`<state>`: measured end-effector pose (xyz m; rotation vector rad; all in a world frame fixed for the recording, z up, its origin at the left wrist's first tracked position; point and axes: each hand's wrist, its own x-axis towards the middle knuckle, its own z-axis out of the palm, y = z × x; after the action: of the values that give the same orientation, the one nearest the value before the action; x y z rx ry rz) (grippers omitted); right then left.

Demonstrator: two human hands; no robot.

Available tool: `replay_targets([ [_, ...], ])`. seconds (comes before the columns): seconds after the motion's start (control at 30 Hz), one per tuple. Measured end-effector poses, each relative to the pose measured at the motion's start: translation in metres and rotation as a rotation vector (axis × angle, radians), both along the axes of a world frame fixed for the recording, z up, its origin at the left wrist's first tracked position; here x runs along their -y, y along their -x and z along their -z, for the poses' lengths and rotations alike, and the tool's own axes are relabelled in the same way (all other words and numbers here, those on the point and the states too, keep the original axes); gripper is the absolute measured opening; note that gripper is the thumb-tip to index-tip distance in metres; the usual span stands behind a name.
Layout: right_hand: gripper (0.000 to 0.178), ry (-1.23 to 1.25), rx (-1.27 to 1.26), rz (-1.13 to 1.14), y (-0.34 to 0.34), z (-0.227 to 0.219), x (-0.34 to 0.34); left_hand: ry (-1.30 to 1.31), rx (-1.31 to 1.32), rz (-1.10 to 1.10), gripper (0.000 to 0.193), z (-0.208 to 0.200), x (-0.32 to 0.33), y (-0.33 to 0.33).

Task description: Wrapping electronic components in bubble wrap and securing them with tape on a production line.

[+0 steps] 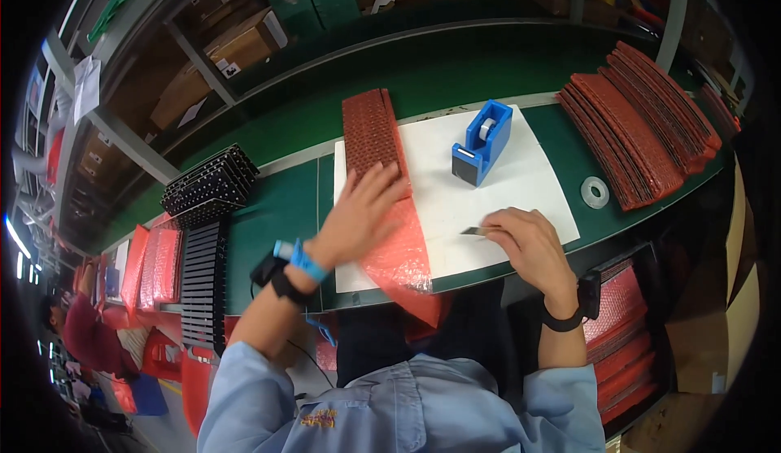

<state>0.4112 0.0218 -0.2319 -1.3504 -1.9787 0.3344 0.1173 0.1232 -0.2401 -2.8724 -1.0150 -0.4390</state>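
While the left hand [358,213] lay flat, fingers spread, pressing a red bubble-wrap bag [399,250] onto the white sheet [521,185] on the green tabletop [277,209], the right hand [529,246] pinched a small strip of tape [473,231] just beside it. A blue tape dispenser [482,141] stood farther back, a stack of red bags [634,136] off to the right.

Bare white sheet [521,180] is left open right of the dispenser [482,141]; the far-right surface [569,156] is blocked by red stacks [639,132].
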Motion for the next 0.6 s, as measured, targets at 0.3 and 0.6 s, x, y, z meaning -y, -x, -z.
replay_targets([
  [0.3,0.017,-0.125,0.144,-0.364,0.140,0.012,-0.044,0.354,0.374,0.153,0.036,0.022,0.135,0.064],
  [0.6,0.021,-0.060,0.212,-0.441,0.186,0.025,-0.034,0.158,0.546,0.102,0.017,0.050,0.136,0.086],
])
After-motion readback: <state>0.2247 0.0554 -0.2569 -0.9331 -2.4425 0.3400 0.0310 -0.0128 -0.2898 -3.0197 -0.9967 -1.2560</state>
